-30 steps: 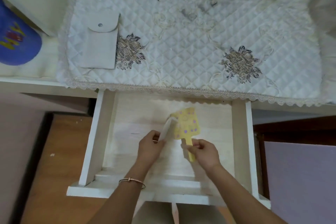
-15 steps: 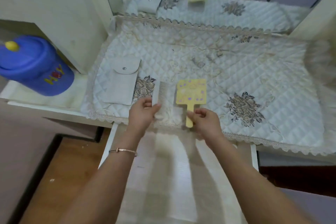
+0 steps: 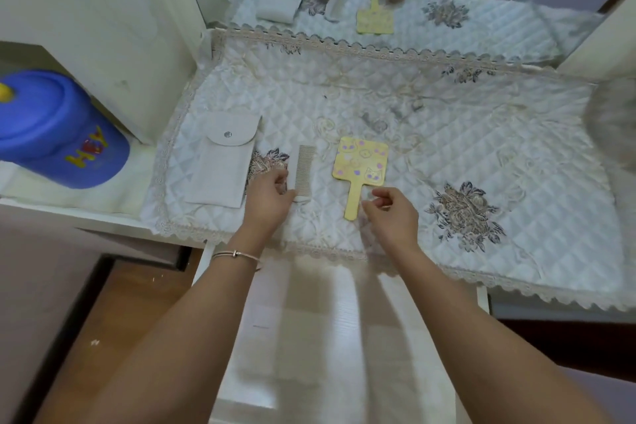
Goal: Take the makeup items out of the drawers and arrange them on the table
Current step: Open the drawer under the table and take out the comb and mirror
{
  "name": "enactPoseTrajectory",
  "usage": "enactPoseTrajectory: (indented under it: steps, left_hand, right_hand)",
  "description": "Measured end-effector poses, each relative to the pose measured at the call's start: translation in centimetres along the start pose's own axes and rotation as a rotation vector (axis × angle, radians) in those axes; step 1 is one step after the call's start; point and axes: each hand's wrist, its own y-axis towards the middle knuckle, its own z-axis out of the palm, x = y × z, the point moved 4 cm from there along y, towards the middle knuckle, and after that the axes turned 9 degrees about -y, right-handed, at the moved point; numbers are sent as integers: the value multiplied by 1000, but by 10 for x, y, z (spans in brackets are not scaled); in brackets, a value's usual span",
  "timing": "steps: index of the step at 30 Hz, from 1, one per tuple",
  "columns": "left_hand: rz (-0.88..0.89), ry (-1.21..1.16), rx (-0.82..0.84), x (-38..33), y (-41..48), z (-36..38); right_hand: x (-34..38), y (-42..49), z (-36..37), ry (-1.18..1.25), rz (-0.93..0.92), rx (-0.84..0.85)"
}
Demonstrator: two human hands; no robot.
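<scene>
On quilted cloth (image 3: 447, 134) | left hand (image 3: 266, 200) pinches comb (image 3: 304, 167) | right hand (image 3: 392, 217) loose, beside yellow hand mirror (image 3: 361, 162) | drawer (image 3: 327, 337) open

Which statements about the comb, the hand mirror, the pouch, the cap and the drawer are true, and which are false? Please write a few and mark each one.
1. The comb lies on the quilted cloth, between the grey pouch and the yellow hand mirror. True.
2. The hand mirror stands upright against the wall. False: it lies flat on the cloth, with its handle towards the person.
3. The flap of the pouch is open. False: the flap is folded down, and its snap button shows.
4. The drawer under the table edge is pulled open. True.
5. The blue cap lies on the cloth, right of the mirror. False: it sits on the shelf at the far left.
</scene>
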Motion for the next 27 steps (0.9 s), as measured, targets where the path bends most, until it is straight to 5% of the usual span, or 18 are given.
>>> enactPoseTrajectory:
  steps: [5,12,18,27]
  left_hand:
    - [134,36,72,15,-66,-8]
    - [71,358,557,116,-200,-8]
    - [10,416,676,163,-266,-24]
    - [200,455,725,167,-277,-34]
  right_hand:
    - [-22,-46,-22,-123,-137,60]
    - [-122,-174,-36,-539,-105,383]
    - [-170,-264,-38,-601,-51,491]
    - [-172,-285,-42,-698,-229,476]
